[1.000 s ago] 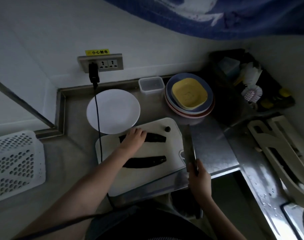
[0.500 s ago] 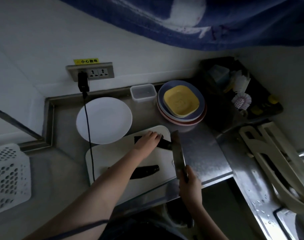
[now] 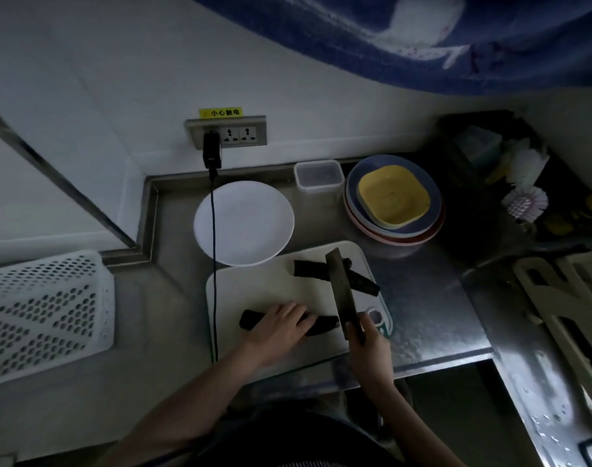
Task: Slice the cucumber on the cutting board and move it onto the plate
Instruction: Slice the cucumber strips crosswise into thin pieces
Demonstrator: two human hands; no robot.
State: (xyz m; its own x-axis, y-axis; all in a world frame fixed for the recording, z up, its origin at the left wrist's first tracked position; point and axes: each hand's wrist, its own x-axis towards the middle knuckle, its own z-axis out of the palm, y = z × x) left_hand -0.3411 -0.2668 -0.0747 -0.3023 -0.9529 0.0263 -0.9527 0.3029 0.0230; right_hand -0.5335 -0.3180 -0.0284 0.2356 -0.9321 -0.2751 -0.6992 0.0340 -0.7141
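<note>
Two dark cucumber halves lie on the white cutting board [image 3: 271, 288]. My left hand [image 3: 277, 326] rests on the near cucumber half [image 3: 323, 325], fingers laid over it. The far cucumber half [image 3: 362, 281] lies at the board's back right, turned at an angle, with a small cut end beside it. My right hand [image 3: 368, 345] grips the handle of a cleaver [image 3: 341, 291], whose blade stands over the board just right of the near half and crosses the far one. The empty white plate [image 3: 244, 224] sits behind the board.
A black cable [image 3: 213, 264] runs from the wall socket across the plate's left edge and the board. A clear lidded box [image 3: 318, 176] and stacked plates with a yellow dish [image 3: 394, 197] stand at the back right. A white perforated basket [image 3: 42, 315] is left; a sink lies right.
My left hand has left the far cucumber half, now lying angled, and come down onto the near half. The cleaver has moved in over the board. The camera view has shifted.
</note>
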